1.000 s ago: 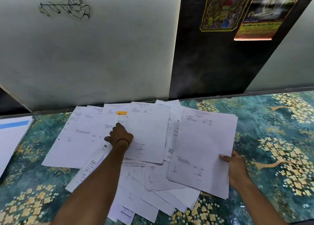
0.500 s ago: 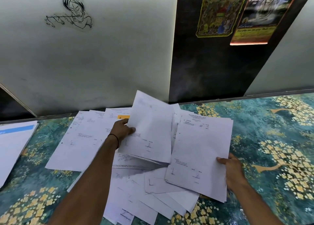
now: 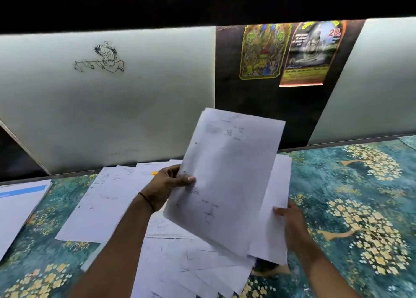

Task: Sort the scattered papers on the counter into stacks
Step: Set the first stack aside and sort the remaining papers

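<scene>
Up comes the sheaf of sheets [image 3: 227, 180] — my left hand [image 3: 166, 186] pinches its edge; right hand [image 3: 290, 218] grips the lower stack [image 3: 273, 218] over scattered papers [image 3: 101, 205].

1. A counter [image 3: 360, 185] covered in a teal surface patterned with yellow blossoms.
2. White printed papers [image 3: 108, 207] lie scattered and overlapping across its middle.
3. A blue-banded sheet [image 3: 20, 198] rests at its left edge.

Dim, soft-focus view, wide-angle bending at edges.
</scene>
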